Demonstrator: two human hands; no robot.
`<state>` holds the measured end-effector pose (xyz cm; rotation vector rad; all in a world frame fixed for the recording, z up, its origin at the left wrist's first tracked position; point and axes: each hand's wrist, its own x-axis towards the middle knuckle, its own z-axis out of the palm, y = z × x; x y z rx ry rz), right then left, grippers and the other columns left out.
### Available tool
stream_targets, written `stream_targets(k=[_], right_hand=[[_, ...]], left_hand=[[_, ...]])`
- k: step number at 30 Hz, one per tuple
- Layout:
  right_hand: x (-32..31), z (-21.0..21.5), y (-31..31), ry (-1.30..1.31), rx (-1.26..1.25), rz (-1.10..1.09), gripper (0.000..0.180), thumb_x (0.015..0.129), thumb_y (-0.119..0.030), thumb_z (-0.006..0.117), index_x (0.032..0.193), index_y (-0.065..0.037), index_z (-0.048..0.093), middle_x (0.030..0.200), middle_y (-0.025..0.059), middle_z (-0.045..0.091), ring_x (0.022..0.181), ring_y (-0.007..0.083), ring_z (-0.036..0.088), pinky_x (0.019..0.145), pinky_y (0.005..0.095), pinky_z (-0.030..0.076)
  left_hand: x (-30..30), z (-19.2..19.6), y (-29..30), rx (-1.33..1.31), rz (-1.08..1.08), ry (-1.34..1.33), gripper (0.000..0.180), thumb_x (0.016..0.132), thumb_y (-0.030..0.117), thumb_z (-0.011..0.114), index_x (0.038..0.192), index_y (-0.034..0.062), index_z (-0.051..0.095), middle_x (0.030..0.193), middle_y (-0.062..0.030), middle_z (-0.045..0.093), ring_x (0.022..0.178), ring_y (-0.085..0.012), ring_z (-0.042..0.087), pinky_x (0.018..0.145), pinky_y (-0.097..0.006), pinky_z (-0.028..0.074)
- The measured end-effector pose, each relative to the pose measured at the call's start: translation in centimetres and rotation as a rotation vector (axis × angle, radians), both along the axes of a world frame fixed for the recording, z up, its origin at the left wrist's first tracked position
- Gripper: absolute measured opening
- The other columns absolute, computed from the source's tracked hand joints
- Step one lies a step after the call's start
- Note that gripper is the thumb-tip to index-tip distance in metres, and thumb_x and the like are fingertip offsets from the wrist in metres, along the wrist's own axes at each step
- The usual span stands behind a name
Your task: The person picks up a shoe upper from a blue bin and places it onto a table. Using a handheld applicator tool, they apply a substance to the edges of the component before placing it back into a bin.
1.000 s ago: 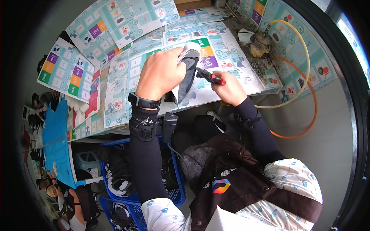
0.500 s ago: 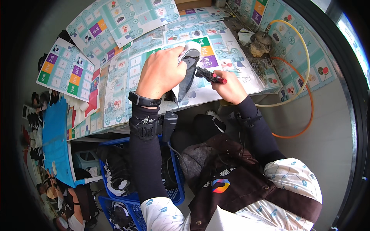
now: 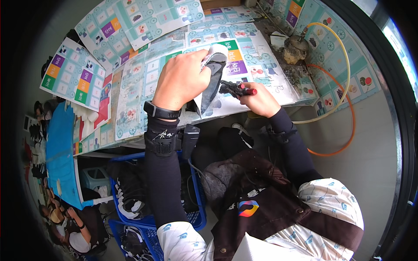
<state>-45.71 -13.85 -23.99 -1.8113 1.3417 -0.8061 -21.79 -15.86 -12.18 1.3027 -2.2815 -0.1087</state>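
My left hand (image 3: 182,80) is closed around a dark shoe (image 3: 212,82) with a white textured end, holding it tilted over the near edge of the table (image 3: 141,102). The fingers on its far side are hidden. My right hand (image 3: 261,99) grips two slim red-ended black tools (image 3: 238,89) that look like brushes or pens, their dark, ragged tips pointing at the shoe. A small gap shows between those tips and the shoe.
Printed sheets (image 3: 159,19) cover the table. A crusted pot (image 3: 296,48) stands at the back right, near a yellow hose (image 3: 348,65) and an orange hose (image 3: 353,117). Blue baskets (image 3: 200,213) of shoes sit below. Another person (image 3: 82,235) is at the lower left.
The tools in my right hand have tipped slightly lower and moved a little away from the shoe's surface. My left hand and the shoe stay nearly in place.
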Motion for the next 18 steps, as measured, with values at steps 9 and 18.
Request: stream_targets(k=[9,18], right_hand=[[0.15,0.31,-0.24,0.089,-0.003,-0.065,0.033,0.08,-0.014,0.062,0.107,0.003,0.071,0.088,0.0307,0.069,0.09,0.0492,0.066,0.081,0.0506,0.053],[0.21,-0.45,-0.97,0.089,-0.097,-0.113,0.024,0.079,-0.011,0.063,0.097,0.003,0.07,0.078,0.0243,0.066,0.076,0.0391,0.064,0.074,0.0444,0.052]], left_hand=[[-0.11,-0.32,0.18,-0.072,-0.015,0.023,0.04,0.085,0.019,0.056,0.117,0.0029,0.073,0.096,-0.0262,0.071,0.091,-0.0454,0.069,0.084,-0.051,0.056],[0.01,-0.1,0.41,0.002,-0.003,0.016,0.044,0.085,0.017,0.058,0.124,0.0011,0.069,0.11,-0.0272,0.07,0.102,-0.0474,0.066,0.09,-0.049,0.054]])
